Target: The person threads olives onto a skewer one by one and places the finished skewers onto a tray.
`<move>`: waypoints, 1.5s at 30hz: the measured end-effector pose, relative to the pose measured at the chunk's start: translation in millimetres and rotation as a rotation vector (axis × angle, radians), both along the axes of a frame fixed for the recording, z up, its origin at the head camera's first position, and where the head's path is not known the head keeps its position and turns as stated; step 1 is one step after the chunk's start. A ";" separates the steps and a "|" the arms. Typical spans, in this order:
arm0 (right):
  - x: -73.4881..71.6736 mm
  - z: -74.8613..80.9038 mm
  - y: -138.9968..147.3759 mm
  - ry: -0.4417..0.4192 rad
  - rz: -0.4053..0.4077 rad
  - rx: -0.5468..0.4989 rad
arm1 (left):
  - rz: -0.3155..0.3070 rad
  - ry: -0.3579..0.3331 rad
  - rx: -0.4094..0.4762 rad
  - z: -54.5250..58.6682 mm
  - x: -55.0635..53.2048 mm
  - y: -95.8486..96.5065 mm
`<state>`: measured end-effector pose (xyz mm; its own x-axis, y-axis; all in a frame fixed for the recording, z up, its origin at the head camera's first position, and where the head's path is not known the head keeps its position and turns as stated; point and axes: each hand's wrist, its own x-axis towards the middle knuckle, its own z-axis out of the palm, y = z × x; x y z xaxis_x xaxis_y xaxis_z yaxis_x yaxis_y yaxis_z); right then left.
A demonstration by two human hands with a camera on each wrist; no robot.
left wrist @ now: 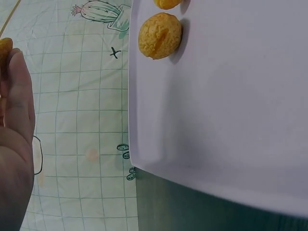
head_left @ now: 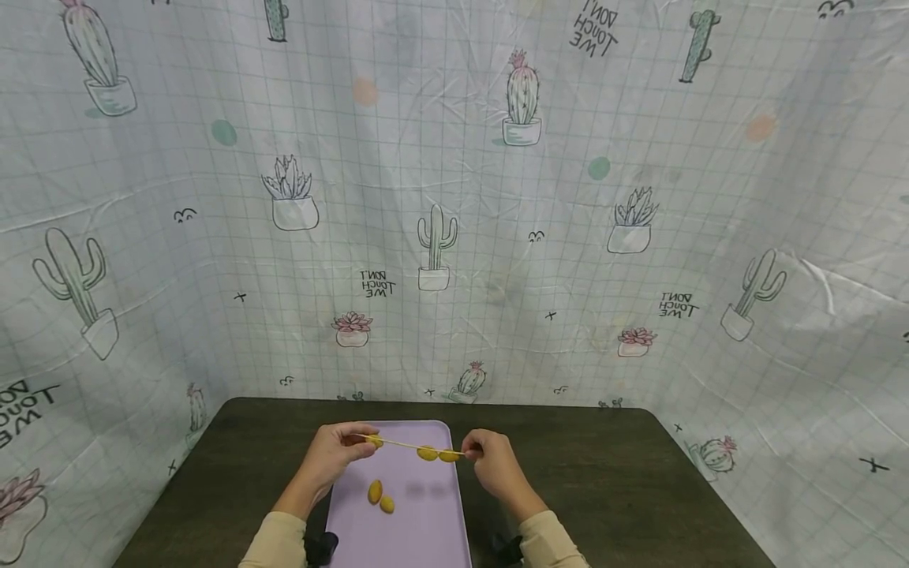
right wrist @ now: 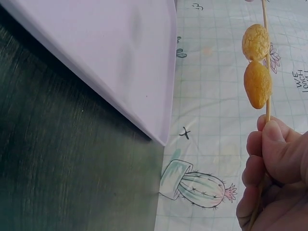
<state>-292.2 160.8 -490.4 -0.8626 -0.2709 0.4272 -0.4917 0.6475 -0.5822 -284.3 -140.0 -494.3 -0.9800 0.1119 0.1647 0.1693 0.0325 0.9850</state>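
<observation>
Above the tray, a thin wooden skewer (head_left: 406,446) stretches between the two hands. My right hand (head_left: 495,467) grips its right end, with thumb and fingers curled round the stick in the right wrist view. Two wrinkled golden-yellow oval food pieces, one (right wrist: 255,42) beyond the other (right wrist: 258,85), sit on the skewer close to that hand. At the far left end, my left hand (head_left: 338,450) pinches a third yellow piece (head_left: 375,440) between thumb and fingers, right at the stick's tip. That piece (left wrist: 5,47) shows only partly at the left wrist view's edge.
Below the hands lies a pale lilac tray (head_left: 419,540) with a raised rim. Two more yellow pieces, a longer one (head_left: 375,491) and a smaller one (head_left: 387,504), rest on it. The dark wooden table (head_left: 604,481) backs onto a hanging cactus-print cloth (head_left: 497,308).
</observation>
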 end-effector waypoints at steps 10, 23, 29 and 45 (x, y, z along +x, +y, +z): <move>-1.1 1.0 -1.3 -0.001 0.014 0.001 | -0.024 -0.064 0.147 -7.9 -4.9 -3.0; -0.7 3.1 -4.4 -0.003 0.025 0.007 | -0.039 -0.090 0.190 -8.5 -2.8 -1.9; 0.4 4.3 -6.6 -0.009 0.030 -0.002 | -0.050 -0.087 0.190 -9.1 -2.2 1.3; 4.4 7.4 -11.8 -0.016 0.041 -0.013 | -0.067 -0.087 0.176 -8.0 -0.9 8.0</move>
